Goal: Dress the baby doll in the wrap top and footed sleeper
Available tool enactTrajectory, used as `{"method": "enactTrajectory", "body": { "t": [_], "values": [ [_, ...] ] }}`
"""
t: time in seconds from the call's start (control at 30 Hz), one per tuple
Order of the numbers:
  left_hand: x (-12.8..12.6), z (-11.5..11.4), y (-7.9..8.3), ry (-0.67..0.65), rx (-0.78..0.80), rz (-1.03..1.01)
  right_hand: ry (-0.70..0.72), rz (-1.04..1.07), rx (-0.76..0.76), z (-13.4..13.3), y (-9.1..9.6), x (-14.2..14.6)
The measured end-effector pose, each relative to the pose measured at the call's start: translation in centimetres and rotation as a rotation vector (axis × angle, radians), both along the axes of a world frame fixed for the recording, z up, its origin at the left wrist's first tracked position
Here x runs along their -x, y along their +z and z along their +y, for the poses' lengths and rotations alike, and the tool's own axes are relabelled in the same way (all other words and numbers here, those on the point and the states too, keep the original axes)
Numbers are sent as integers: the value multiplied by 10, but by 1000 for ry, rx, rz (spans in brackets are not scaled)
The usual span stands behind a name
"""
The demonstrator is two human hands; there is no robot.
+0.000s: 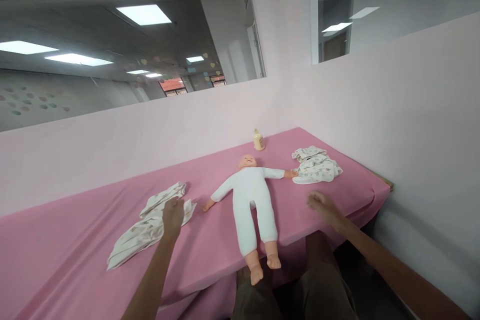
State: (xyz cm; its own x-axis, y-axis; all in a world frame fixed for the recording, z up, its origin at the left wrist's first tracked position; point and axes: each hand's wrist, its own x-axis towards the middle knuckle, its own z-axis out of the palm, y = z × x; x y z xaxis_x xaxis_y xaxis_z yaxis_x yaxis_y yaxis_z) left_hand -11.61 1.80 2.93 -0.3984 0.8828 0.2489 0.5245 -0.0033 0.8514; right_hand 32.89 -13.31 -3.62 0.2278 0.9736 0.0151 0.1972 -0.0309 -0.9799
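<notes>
A baby doll (250, 190) in a white body suit lies on its back, arms spread, its feet hanging past the table's front edge. To its left is a cream patterned baby garment (140, 232), loosely laid out. My left hand (173, 214) is curled closed in front of this garment, with nothing seen lifted in it. My right hand (323, 206) is loosely closed over the pink cover, right of the doll's legs, and nothing shows in its fingers. Just beyond it lies another white patterned baby garment (315, 166), with one of the doll's hands at its edge.
A pink sheet (210, 240) covers the table and drapes over its front. Behind the doll's head stands a cream pump bottle (258, 141). Pale walls (412, 110) with windows close off the back and right side. My legs (318, 285) are against the front edge.
</notes>
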Motion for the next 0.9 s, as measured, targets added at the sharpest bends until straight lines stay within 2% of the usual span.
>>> {"method": "enactTrajectory", "body": {
  "t": [0.07,0.13,0.17,0.23,0.33,0.43,0.5,0.57,0.67,0.7,0.77,0.83,0.9],
  "values": [
    [-11,-23,-20,-58,46,48,-118,-285,-43,20,7,-17],
    [-24,-50,-39,-193,132,117,-283,-613,-84,42,12,-38],
    [-29,-62,-46,-243,172,145,-323,-782,-75,53,13,-48],
    [-38,-81,-57,-304,184,165,-263,-1026,-2,72,11,-66],
    [-43,-92,-61,-296,194,80,-178,-1128,48,91,8,-83],
    [-41,-91,-60,-266,226,-4,-242,-1092,55,101,13,-89],
    [-39,-89,-60,-274,224,-23,-340,-1044,49,104,25,-91],
    [-38,-90,-62,-280,202,-27,-457,-989,17,105,45,-93],
    [-50,-94,-60,-247,139,12,-593,-678,-241,98,86,-88],
    [-58,-96,-56,-251,113,28,-586,-505,-362,93,102,-83],
    [-83,-104,-42,-335,59,32,-448,-231,-495,78,131,-64],
    [-116,-114,-22,-552,27,-31,-270,-39,-483,58,155,-35],
    [-149,-122,0,-759,-8,-149,-111,77,-407,37,169,1]
  ]
}}
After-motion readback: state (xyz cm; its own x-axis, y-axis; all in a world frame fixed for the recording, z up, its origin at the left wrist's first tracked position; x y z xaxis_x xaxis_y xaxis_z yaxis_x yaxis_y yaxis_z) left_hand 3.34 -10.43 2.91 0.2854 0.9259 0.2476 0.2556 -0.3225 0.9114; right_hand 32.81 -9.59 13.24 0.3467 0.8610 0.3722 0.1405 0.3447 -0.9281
